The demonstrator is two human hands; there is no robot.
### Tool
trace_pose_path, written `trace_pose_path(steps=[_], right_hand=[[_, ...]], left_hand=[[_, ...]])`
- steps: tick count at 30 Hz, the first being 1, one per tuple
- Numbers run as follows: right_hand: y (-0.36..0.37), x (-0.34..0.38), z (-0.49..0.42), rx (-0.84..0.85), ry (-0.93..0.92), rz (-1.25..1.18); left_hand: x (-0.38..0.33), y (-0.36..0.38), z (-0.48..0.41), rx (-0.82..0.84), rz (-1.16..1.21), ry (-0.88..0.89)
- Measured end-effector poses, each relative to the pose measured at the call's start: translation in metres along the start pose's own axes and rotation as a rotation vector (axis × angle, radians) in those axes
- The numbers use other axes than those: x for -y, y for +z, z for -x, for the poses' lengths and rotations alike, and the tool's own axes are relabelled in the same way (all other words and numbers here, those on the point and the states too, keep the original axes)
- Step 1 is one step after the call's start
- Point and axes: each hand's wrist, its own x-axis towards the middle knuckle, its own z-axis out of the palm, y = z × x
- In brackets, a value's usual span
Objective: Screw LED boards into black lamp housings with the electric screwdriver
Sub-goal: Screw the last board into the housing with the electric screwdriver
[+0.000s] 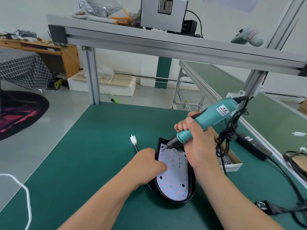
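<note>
The right grip [195, 141], a bare hand, is curled tight round the lower barrel of the teal plastic electric screwdriver [211, 117]. The tool slants down to the left, and its dark bit tip touches the far left corner of the white LED board [174, 177], a flat plate dotted with red and orange spots. The board lies inside the black lamp housing [192, 181], a shallow shell with a rounded near end that sits flat on the green-matted table [99, 146].

The left grip [147, 164], also a bare hand, holds the housing at its left rim. Its thumb lies across the board and its fingers are bent over the edge.

A white plastic connector [133, 139] on thin wires sticks up just beyond the left grip. An open cardboard box of small silver screws [232, 166] stands just beside the housing, partly hidden behind the right wrist. The screwdriver's black cord [227, 135] hangs bunched over the box. A black power adapter [252, 145] lies further right.
</note>
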Motion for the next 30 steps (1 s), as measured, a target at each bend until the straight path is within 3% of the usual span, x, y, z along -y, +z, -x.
trace_pose_path(steps=[14,21,30], right_hand=[[-0.002,-0.001,0.004,0.251,0.121,0.109],[-0.01,0.008,0.007,0.183,0.099,-0.027],[-0.013,0.024,0.003,0.108,0.003,0.055]], left_hand=[[-0.002,-0.001,0.003,0.019,0.019,0.022],[-0.003,-0.002,0.001,0.016,0.018,-0.002],[-0.004,-0.005,0.006,0.064,0.015,0.003]])
